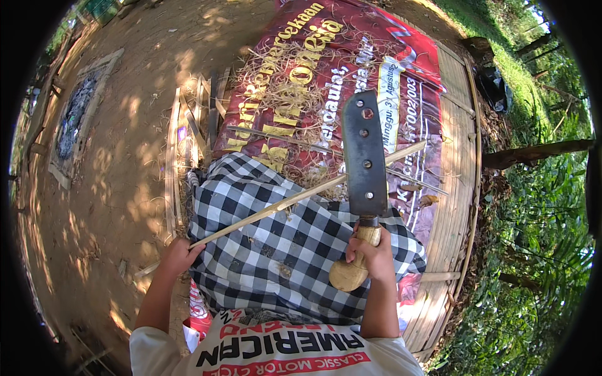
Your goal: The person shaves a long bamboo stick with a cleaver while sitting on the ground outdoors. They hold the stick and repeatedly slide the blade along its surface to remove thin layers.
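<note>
Hands (370, 254) — cleaver (364, 153) edge against bamboo strip (301, 197)

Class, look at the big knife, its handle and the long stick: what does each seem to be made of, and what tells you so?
Knife blade: likely steel, dark, dull, with rivet holes. Handle: pale smooth wood, probably. Stick: looks like split bamboo, thin, straight, tan.

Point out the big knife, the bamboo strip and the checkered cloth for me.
Big knife (364, 156), head view: middle of the dark blade.
Bamboo strip (301, 195), head view: mid-length of the strip.
Checkered cloth (276, 250), head view: centre, over the lap.
</note>
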{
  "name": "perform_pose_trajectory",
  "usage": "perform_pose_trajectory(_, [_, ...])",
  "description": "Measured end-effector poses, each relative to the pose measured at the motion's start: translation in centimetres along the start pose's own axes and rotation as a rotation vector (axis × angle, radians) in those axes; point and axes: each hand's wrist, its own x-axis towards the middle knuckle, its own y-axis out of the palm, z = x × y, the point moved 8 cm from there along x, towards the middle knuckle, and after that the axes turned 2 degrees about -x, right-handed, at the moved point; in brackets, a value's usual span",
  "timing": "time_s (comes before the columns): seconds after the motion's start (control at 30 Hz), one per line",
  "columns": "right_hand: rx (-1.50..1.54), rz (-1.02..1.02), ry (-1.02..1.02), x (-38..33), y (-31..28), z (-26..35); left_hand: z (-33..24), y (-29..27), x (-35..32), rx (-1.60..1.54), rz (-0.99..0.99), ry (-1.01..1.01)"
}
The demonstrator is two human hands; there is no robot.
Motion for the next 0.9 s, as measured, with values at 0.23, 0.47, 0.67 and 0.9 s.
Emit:
perform_pose_trajectory(0.23, [0.165,-0.125,0.012,-0.5,-1.6,-0.2,-1.7,-0.1,1.1,0.040,0.048,0.014])
perform_pose_trajectory(0.47, [-0.174,0.040,0.075,-2.0,-3.2,0.9,-0.3,-0.9,1.4,0.012,0.051,0.021])
perform_pose_trajectory(0.67, [0.114,-0.148,0.007,-2.6,-3.6,1.2,-0.4,0.3,2.0,0.010,0.065,-0.005])
perform_pose_trajectory(0.9, [-0.124,0.026,0.105,-3.1,-3.6,0.0,-0.1,-1.4,1.4,0.062,0.051,0.067])
